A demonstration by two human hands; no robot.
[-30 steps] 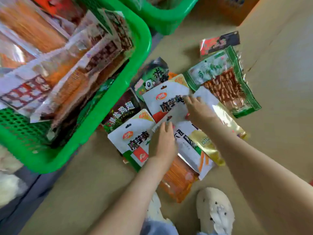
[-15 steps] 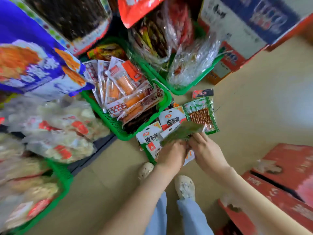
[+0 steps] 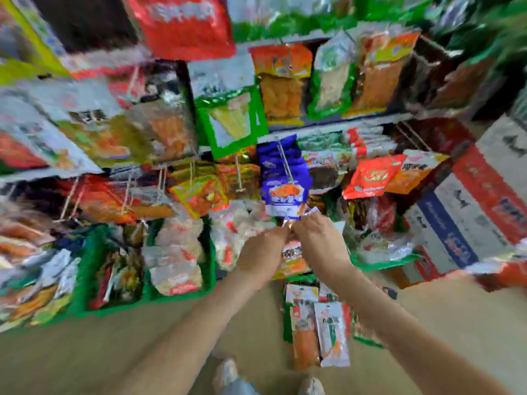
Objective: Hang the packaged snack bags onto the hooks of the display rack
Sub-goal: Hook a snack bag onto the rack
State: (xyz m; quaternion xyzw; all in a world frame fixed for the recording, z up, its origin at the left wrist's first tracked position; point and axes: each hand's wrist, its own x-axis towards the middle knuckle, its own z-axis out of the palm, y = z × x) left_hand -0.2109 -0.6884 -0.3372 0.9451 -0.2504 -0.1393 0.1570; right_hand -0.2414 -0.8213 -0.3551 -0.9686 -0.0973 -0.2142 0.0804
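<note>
low on the left stand green plastic baskets (image 3: 85, 292), at least two, heaped with crinkly clear and foil packs; blur hides the exact number. above them the rack (image 3: 285, 134) carries rows of hanging flat pouches, too smeared to count, in red, orange, green and silver film. one thin wire hook (image 3: 285, 163) shows plainly, running through a glossy blue bag (image 3: 285, 178) near the middle.

just under that blue bag the two hands meet. the left hand (image 3: 262, 252) and the right hand (image 3: 316, 240) press close together, fingers curled onto the top edge of one snack bag (image 3: 292, 260), a flat white and orange pouch that hangs down between the wrists, in front of the rack's lower row. its top is a shiny crumpled strip; whether it touches any hook cannot be told.

below the right forearm several flat rectangular packets (image 3: 330, 332), about four, lie overlapping on the smooth tan floor (image 3: 114, 352). two pale shoes (image 3: 225, 372) show at the bottom edge. at the right stands one big cardboard box (image 3: 470, 218) printed red, white and blue.
</note>
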